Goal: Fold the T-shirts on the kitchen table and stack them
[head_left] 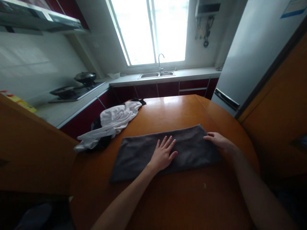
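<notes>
- Your grey cloth (pixel 188 148) lies flat on the surface (pixel 172 111), longer from side to side than front to back, with its right end angled slightly away from you.
- Your left hand (pixel 163 155) rests palm down near its middle, fingers spread apart, clamped on nothing. If that palm slid while pressing, it could drag the upper layer and ruck it.
- Your right hand (pixel 218 140) is at the right edge, thumb and fingers bent towards it; you cannot tell from here whether that grip is closed on fabric. If it caught only one layer, a pull could put the edges out of line.
- Faint ripples show on the right half; pressing down there could set them as creases.
- A white shirt (pixel 116 116) and a dark garment (pixel 104 142) lie heaped along the left edge, near the cloth but apart from it. They seem to lap over the rim, so a knock from your left arm might send them off.
</notes>
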The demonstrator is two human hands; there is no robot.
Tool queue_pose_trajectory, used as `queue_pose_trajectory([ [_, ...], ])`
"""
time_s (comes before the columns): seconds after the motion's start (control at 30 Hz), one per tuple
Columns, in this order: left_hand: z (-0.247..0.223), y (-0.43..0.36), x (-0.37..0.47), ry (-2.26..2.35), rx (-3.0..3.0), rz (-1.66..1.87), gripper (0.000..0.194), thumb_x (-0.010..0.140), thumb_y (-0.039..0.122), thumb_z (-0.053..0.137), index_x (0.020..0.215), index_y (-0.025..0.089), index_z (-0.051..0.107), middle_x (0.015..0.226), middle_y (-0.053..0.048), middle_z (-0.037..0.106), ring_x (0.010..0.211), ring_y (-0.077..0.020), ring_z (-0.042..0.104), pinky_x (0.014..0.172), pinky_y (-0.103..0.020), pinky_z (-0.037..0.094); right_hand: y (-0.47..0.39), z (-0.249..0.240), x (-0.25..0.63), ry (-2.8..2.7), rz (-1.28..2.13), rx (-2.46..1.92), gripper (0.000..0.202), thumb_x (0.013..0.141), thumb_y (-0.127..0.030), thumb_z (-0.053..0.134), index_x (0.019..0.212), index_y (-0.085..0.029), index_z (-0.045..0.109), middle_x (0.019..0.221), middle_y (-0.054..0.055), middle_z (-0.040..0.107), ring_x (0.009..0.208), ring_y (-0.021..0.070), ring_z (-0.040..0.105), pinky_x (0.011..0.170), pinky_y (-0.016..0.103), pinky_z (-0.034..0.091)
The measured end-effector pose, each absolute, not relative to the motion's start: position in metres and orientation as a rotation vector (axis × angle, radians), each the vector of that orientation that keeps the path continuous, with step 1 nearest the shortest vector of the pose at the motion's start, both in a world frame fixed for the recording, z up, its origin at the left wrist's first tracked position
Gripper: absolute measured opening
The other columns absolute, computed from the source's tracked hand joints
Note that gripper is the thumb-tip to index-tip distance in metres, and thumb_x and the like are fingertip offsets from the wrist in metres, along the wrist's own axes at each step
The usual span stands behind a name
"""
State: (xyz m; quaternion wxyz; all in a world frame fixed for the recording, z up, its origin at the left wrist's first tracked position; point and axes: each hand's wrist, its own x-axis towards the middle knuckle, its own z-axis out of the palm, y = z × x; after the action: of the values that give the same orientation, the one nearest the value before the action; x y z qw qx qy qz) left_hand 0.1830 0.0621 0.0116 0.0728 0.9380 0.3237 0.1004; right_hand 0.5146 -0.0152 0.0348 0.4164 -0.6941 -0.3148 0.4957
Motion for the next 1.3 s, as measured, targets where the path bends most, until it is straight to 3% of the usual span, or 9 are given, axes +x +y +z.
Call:
queue_pose_trajectory([
  [0.2,0.014,0.06,0.184,0.928,2.733,0.239,0.063,0.101,0.059,0.042,0.156,0.03,0.038,0.166,-0.005,0.027,0.155,-0.0322,0.019,0.122,-0.061,0.017,-0.021,0.044,0.515,-0.804,1.454,-1.439,0.043,0.081,-0.029,0.075,0.121,-0.022,0.062,0.111,0.008,0.076,0.085,0.0209,0.076,0.072,0.029,0.063],
  [0.33,0.023,0.074,0.192,1.026,2.69,0.355,0.058,0.104,0.051,0.038,0.157,0.026,0.038,0.164,-0.007,0.033,0.154,-0.0287,0.024,0.123,-0.056,0.021,-0.023,0.055,0.506,-0.761,1.432,-1.342,0.039,0.081,-0.023,0.072,0.118,-0.025,0.062,0.107,0.005,0.077,0.081,0.0176,0.075,0.071,0.025,0.063],
  [0.47,0.015,0.091,0.208,1.289,2.664,0.361,0.062,0.104,0.049,0.036,0.158,0.018,0.035,0.165,-0.013,0.03,0.155,-0.0322,0.02,0.123,-0.06,0.016,-0.023,0.062,0.495,-0.719,1.41,-1.28,0.035,0.08,-0.021,0.07,0.114,-0.025,0.063,0.098,0.003,0.078,0.074,0.0164,0.075,0.067,0.024,0.062],
  [0.7,0.003,0.098,0.212,1.285,2.548,0.381,0.061,0.101,0.048,0.044,0.155,0.02,0.041,0.166,-0.013,0.026,0.155,-0.034,0.015,0.122,-0.063,0.01,-0.015,0.079,0.476,-0.733,1.345,-1.188,0.034,0.078,-0.023,0.072,0.111,-0.025,0.063,0.094,0.002,0.078,0.073,0.0158,0.074,0.065,0.023,0.061],
  [0.77,0.012,0.094,0.212,1.235,2.404,0.539,0.058,0.1,0.043,0.048,0.151,0.017,0.046,0.163,-0.017,0.032,0.154,-0.0349,0.021,0.122,-0.062,0.016,-0.011,0.089,0.466,-0.756,1.31,-1.19,0.037,0.077,-0.023,0.073,0.113,-0.024,0.063,0.093,0.002,0.078,0.073,0.0165,0.074,0.065,0.023,0.061],
  [0.83,0.025,0.087,0.213,1.088,2.203,0.754,0.052,0.099,0.038,0.051,0.145,0.014,0.053,0.155,-0.019,0.045,0.147,-0.0332,0.038,0.12,-0.055,0.03,-0.007,0.101,0.451,-0.774,1.266,-1.222,0.043,0.076,-0.024,0.074,0.117,-0.023,0.061,0.092,0.003,0.078,0.072,0.0175,0.074,0.065,0.025,0.061],
  [0.97,0.06,0.067,0.21,0.744,1.674,0.938,0.047,0.096,0.045,0.056,0.136,0.019,0.059,0.131,-0.014,0.065,0.11,-0.0255,0.068,0.093,-0.04,0.057,0.004,0.122,0.409,-0.88,1.126,-1.361,0.054,0.075,-0.024,0.074,0.126,-0.021,0.058,0.088,0.004,0.077,0.066,0.0182,0.071,0.056,0.025,0.057],
  [1.13,0.086,0.05,0.186,0.687,1.34,0.996,0.07,0.095,0.052,0.057,0.156,0.03,0.032,0.13,-0.011,0.065,0.1,-0.0234,0.071,0.074,-0.032,0.06,0.02,0.116,0.339,-1.199,1.002,-1.276,0.052,0.07,-0.021,0.076,0.121,-0.017,0.064,0.09,0.005,0.076,0.076,0.0201,0.07,0.06,0.026,0.054],
  [1.3,0.055,0.048,0.159,0.913,1.526,1.195,0.059,0.092,0.035,0.058,0.15,0.025,0.046,0.137,-0.009,0.063,0.114,-0.0243,0.066,0.092,-0.034,0.056,0.024,0.077,0.298,-1.435,0.964,-1.19,0.058,0.064,-0.019,0.08,0.121,-0.019,0.067,0.074,-0.002,0.07,0.065,0.0139,0.062,0.055,0.022,0.047],
])
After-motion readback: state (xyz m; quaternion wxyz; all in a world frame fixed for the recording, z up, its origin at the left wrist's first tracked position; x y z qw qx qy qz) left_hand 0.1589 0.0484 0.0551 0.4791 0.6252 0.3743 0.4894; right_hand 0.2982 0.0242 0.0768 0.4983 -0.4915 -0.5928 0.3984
